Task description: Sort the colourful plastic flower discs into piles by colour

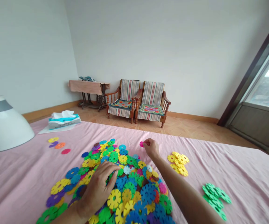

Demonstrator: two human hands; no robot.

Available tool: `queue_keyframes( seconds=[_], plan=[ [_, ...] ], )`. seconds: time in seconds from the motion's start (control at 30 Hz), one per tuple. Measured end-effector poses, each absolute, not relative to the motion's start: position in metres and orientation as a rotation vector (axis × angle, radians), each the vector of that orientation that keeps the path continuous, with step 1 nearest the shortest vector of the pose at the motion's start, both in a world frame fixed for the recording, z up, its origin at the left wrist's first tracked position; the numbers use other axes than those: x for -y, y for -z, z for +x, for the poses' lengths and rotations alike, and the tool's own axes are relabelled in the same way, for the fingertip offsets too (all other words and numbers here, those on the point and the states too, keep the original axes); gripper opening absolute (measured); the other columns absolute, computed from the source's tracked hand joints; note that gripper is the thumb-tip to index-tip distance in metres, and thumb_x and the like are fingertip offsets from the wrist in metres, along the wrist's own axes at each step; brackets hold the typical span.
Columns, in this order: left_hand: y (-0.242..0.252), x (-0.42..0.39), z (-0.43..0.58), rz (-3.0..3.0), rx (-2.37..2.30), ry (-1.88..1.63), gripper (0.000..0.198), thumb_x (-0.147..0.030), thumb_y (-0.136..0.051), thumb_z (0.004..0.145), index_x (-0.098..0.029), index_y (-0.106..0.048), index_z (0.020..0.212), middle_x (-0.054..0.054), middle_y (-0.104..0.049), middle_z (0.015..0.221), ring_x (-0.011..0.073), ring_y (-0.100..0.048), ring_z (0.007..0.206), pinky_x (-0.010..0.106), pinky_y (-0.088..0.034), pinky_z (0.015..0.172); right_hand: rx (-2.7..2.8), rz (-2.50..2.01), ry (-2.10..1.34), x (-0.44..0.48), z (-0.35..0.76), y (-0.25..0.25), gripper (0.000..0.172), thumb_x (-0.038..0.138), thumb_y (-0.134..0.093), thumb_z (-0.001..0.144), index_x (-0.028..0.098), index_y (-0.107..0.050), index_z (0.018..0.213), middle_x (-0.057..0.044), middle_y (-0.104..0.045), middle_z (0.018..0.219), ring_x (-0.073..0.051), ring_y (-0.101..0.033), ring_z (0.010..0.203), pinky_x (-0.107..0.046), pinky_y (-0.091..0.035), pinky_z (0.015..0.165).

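A big heap of flat, flower-shaped plastic discs [125, 183] in blue, green, yellow, pink and purple lies on the pink cloth [241, 177] in front of me. My left hand [100, 186] rests palm down on the heap, fingers stretched over the discs. My right hand [151, 147] reaches past the heap's far edge and pinches a small pink disc [141, 144] between its fingertips. To the right lie a sorted pile of yellow discs [178, 162] and a pile of green discs [215, 195].
A few loose discs [57, 144] lie at the left. A tissue pack [64, 119] sits at the far left edge, beside a white rounded appliance [2, 124]. Beyond the cloth stand two wooden armchairs [137, 101], a small table [89, 87] and a window [267, 87].
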State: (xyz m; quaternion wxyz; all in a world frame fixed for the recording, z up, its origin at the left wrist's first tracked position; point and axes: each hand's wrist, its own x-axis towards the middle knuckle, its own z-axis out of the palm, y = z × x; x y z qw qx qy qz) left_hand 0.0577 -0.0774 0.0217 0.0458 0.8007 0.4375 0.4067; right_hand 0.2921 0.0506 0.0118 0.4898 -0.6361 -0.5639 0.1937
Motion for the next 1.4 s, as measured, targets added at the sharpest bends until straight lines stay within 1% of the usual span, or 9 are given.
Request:
queue_keyframes(
  seconds=[0.1, 0.27, 0.43, 0.5, 0.67, 0.9, 1.07, 1.23, 1.4],
  plan=[
    [-0.02, 0.078, 0.057, 2.45, -1.337, -1.217, 0.015, -0.023, -0.049, 0.09, -0.026, -0.063, 0.094, 0.004, -0.067, 0.091, 0.0202, -0.062, 0.09, 0.034, -0.05, 0.084, 1.39, -1.603, -0.475, -0.071, 0.281, -0.005, 0.008, 0.022, -0.059, 0.069, 0.018, -0.065, 0.065, -0.003, -0.066, 0.061, -0.016, -0.059, 0.058, -0.024, -0.038, 0.053],
    [-0.023, 0.079, 0.058, 2.429, -1.341, -1.21, 0.016, -0.022, -0.047, 0.09, -0.024, -0.063, 0.092, 0.004, -0.067, 0.089, 0.02, -0.062, 0.089, 0.034, -0.051, 0.082, 1.427, -1.7, -0.474, -0.087, 0.276, 0.0, 0.01, 0.02, -0.059, 0.07, 0.018, -0.069, 0.069, -0.005, -0.07, 0.069, -0.019, -0.064, 0.068, -0.026, -0.042, 0.06],
    [-0.025, 0.08, 0.057, 2.462, -1.285, -1.236, 0.018, -0.017, -0.047, 0.09, -0.022, -0.063, 0.09, 0.004, -0.066, 0.089, 0.0184, -0.062, 0.088, 0.031, -0.051, 0.08, 1.455, -1.773, -0.444, -0.083, 0.293, -0.005, 0.022, 0.016, -0.055, 0.072, 0.018, -0.072, 0.086, -0.007, -0.073, 0.088, -0.021, -0.067, 0.082, -0.027, -0.047, 0.07],
    [-0.025, 0.08, 0.057, 2.486, -1.26, -1.227, 0.018, -0.015, -0.046, 0.09, -0.022, -0.063, 0.09, 0.004, -0.066, 0.089, 0.0181, -0.062, 0.089, 0.031, -0.05, 0.081, 1.495, -1.77, -0.448, -0.073, 0.303, -0.007, 0.024, 0.015, -0.053, 0.074, 0.017, -0.072, 0.089, -0.008, -0.073, 0.091, -0.02, -0.067, 0.083, -0.027, -0.047, 0.071],
    [-0.025, 0.081, 0.059, 2.519, -1.242, -1.181, 0.018, -0.014, -0.046, 0.09, -0.021, -0.063, 0.091, 0.004, -0.065, 0.093, 0.0184, -0.061, 0.092, 0.033, -0.049, 0.084, 1.712, -1.67, -0.569, -0.033, 0.32, -0.012, 0.021, 0.018, -0.055, 0.074, 0.017, -0.073, 0.084, -0.004, -0.073, 0.077, -0.017, -0.067, 0.072, -0.022, -0.048, 0.064],
    [-0.024, 0.079, 0.06, 2.568, -1.219, -1.22, 0.017, -0.013, -0.048, 0.089, -0.021, -0.063, 0.091, 0.004, -0.065, 0.093, 0.018, -0.061, 0.092, 0.032, -0.049, 0.084, 1.935, -1.587, -0.63, -0.005, 0.31, -0.016, 0.027, 0.012, -0.055, 0.071, 0.017, -0.074, 0.09, -0.004, -0.073, 0.08, -0.015, -0.065, 0.073, -0.021, -0.046, 0.065],
    [-0.025, 0.08, 0.061, 2.589, -1.213, -1.201, 0.018, -0.011, -0.048, 0.089, -0.021, -0.062, 0.091, 0.004, -0.065, 0.094, 0.0181, -0.06, 0.094, 0.033, -0.049, 0.085, 2.017, -1.567, -0.644, -0.012, 0.293, -0.018, 0.025, 0.012, -0.062, 0.066, 0.017, -0.074, 0.087, -0.003, -0.071, 0.079, -0.014, -0.062, 0.07, -0.021, -0.044, 0.062],
    [-0.023, 0.08, 0.061, 2.606, -1.214, -1.18, 0.018, -0.01, -0.048, 0.088, -0.021, -0.062, 0.092, 0.004, -0.064, 0.096, 0.0181, -0.059, 0.095, 0.034, -0.048, 0.087, 2.024, -1.589, -0.639, -0.014, 0.287, -0.02, 0.02, 0.016, -0.068, 0.061, 0.016, -0.07, 0.08, -0.003, -0.067, 0.076, -0.014, -0.059, 0.067, -0.021, -0.041, 0.059],
    [-0.02, 0.08, 0.059, 2.589, -1.215, -1.147, 0.018, -0.01, -0.048, 0.089, -0.021, -0.061, 0.093, 0.004, -0.063, 0.097, 0.0179, -0.058, 0.096, 0.034, -0.047, 0.087, 1.955, -1.598, -0.656, -0.014, 0.285, -0.015, 0.017, 0.013, -0.069, 0.058, 0.015, -0.063, 0.074, -0.001, -0.063, 0.069, -0.012, -0.055, 0.062, -0.02, -0.039, 0.054]
  ],
)
